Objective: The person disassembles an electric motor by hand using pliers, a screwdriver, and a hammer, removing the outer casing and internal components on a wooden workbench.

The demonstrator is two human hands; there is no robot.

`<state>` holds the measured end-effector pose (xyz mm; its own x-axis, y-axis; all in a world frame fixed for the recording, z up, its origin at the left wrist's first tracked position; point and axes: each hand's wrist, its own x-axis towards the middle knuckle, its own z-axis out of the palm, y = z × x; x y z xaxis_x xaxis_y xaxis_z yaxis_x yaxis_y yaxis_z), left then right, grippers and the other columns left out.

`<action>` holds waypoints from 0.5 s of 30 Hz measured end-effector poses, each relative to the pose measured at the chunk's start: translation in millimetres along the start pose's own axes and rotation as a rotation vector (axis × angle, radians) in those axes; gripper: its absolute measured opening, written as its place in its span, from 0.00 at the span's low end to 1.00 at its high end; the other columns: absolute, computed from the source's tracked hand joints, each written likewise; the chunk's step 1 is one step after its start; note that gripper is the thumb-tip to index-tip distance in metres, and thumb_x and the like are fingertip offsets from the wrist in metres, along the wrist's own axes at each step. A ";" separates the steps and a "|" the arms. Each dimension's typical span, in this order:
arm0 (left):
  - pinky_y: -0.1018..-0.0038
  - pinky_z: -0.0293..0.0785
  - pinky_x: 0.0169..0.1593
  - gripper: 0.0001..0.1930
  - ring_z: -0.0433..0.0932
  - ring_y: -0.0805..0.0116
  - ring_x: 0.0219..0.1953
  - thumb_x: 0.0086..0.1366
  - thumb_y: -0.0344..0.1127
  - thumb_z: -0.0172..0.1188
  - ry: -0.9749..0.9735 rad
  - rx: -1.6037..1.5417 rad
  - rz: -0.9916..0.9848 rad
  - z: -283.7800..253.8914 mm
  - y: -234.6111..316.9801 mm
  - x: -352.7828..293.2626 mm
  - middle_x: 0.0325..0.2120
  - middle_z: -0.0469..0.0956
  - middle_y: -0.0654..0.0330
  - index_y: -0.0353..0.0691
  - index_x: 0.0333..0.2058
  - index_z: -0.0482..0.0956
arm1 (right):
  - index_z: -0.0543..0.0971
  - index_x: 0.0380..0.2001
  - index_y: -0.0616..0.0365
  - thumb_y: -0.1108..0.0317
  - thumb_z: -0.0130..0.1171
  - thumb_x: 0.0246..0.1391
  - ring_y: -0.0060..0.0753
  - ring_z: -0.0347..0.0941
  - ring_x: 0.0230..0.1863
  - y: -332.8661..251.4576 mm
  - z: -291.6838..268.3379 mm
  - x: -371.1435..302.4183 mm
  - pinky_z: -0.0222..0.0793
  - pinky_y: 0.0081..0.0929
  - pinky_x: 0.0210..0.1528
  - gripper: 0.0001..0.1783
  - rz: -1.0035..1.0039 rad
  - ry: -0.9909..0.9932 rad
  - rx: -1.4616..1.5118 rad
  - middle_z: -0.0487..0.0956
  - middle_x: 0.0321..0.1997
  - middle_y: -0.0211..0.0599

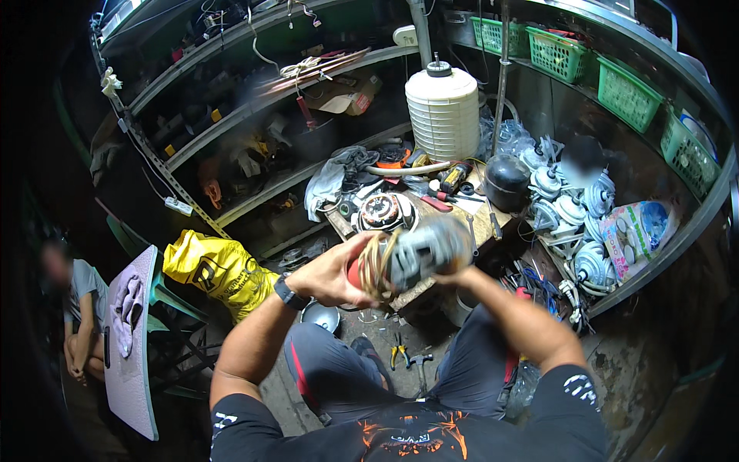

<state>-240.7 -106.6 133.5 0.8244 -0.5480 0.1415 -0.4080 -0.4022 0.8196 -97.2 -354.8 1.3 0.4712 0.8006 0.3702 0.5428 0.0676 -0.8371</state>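
Between my two hands, above my lap, is a blurred grey device (429,250) that looks like a motor or power tool. A tan cord (375,267) is wound round its left end, where a bit of red shows. My left hand (339,271) is closed round that end, a dark watch on its wrist. My right hand (456,277) grips the other end from below, its fingers mostly hidden. Just beyond, on the low wooden workbench (419,289), lies a round motor part (382,211). Red-handled pliers (436,204) and a yellow-black power tool (456,177) are farther back.
Yellow-handled pliers (399,352) and a hammer (421,373) lie on the floor between my feet. A metal bowl (320,316) and yellow bag (219,271) are left. Several grey motors (570,208) are piled right. A person (83,308) sits beside the table (131,350) far left.
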 end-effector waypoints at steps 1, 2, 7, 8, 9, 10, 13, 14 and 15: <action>0.68 0.70 0.67 0.56 0.72 0.70 0.61 0.44 0.36 0.87 0.093 -0.246 -0.087 4.9 -7.3 4.0 0.61 0.73 0.57 0.35 0.70 0.61 | 0.77 0.54 0.54 0.61 0.53 0.74 0.25 0.74 0.35 -2.7 30.7 -11.3 0.73 0.27 0.40 0.13 0.163 0.059 0.214 0.77 0.36 0.30; 0.69 0.71 0.66 0.56 0.74 0.68 0.60 0.45 0.37 0.86 0.253 -0.131 -0.085 10.2 -15.7 9.8 0.59 0.75 0.54 0.35 0.69 0.60 | 0.74 0.57 0.53 0.61 0.51 0.77 0.20 0.70 0.28 -5.2 60.7 -23.6 0.71 0.24 0.33 0.13 0.313 0.151 0.415 0.73 0.31 0.25; 0.63 0.78 0.60 0.52 0.82 0.57 0.55 0.49 0.46 0.82 0.603 0.131 -0.349 33.6 -71.7 37.9 0.55 0.80 0.47 0.38 0.68 0.60 | 0.73 0.55 0.60 0.61 0.53 0.75 0.18 0.67 0.24 -41.4 84.7 -24.9 0.68 0.26 0.28 0.15 0.430 0.437 0.683 0.73 0.29 0.27; 0.63 0.78 0.59 0.53 0.82 0.56 0.56 0.50 0.47 0.82 0.660 0.107 -0.318 39.4 -101.9 37.6 0.55 0.81 0.47 0.38 0.69 0.60 | 0.72 0.56 0.61 0.60 0.54 0.74 0.20 0.69 0.25 -41.4 83.1 -21.5 0.70 0.27 0.29 0.17 0.392 0.431 0.451 0.76 0.30 0.30; 0.63 0.78 0.60 0.52 0.83 0.55 0.56 0.53 0.48 0.80 0.637 0.116 -0.367 44.6 -96.6 48.3 0.56 0.80 0.47 0.38 0.71 0.59 | 0.72 0.57 0.61 0.59 0.55 0.73 0.22 0.72 0.27 -40.7 73.6 -23.4 0.72 0.29 0.31 0.19 0.360 0.438 0.196 0.78 0.32 0.33; 0.62 0.78 0.60 0.52 0.83 0.52 0.57 0.55 0.48 0.78 0.610 0.112 -0.389 45.2 -90.4 51.4 0.56 0.80 0.45 0.39 0.72 0.57 | 0.72 0.58 0.62 0.58 0.57 0.72 0.24 0.74 0.28 -42.2 69.1 -20.6 0.74 0.31 0.33 0.21 0.318 0.424 -0.042 0.81 0.33 0.37; 0.56 0.79 0.58 0.55 0.82 0.38 0.55 0.55 0.51 0.78 0.565 0.205 -0.345 33.2 -106.1 61.6 0.53 0.80 0.36 0.38 0.72 0.54 | 0.74 0.54 0.64 0.59 0.60 0.70 0.22 0.76 0.28 -66.7 34.5 3.9 0.72 0.25 0.32 0.20 0.452 0.350 0.173 0.82 0.33 0.36; 0.55 0.78 0.60 0.56 0.80 0.39 0.58 0.53 0.51 0.80 0.545 0.325 -0.285 26.3 -117.3 67.5 0.55 0.79 0.38 0.43 0.72 0.53 | 0.74 0.53 0.64 0.61 0.60 0.71 0.19 0.74 0.27 -65.5 25.7 11.9 0.70 0.21 0.31 0.18 0.490 0.365 0.319 0.80 0.33 0.32; 0.54 0.78 0.60 0.55 0.80 0.38 0.58 0.53 0.52 0.80 0.513 0.361 -0.230 21.2 -107.2 80.2 0.54 0.79 0.38 0.43 0.71 0.54 | 0.75 0.51 0.64 0.63 0.61 0.70 0.18 0.73 0.26 -59.2 15.8 16.7 0.70 0.20 0.29 0.16 0.439 0.402 0.325 0.80 0.32 0.31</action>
<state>-139.2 -123.0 45.2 0.9518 -0.0365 0.3045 -0.2315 -0.7366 0.6355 -132.5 -336.0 50.7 0.8563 0.5152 0.0369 0.0353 0.0129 -0.9993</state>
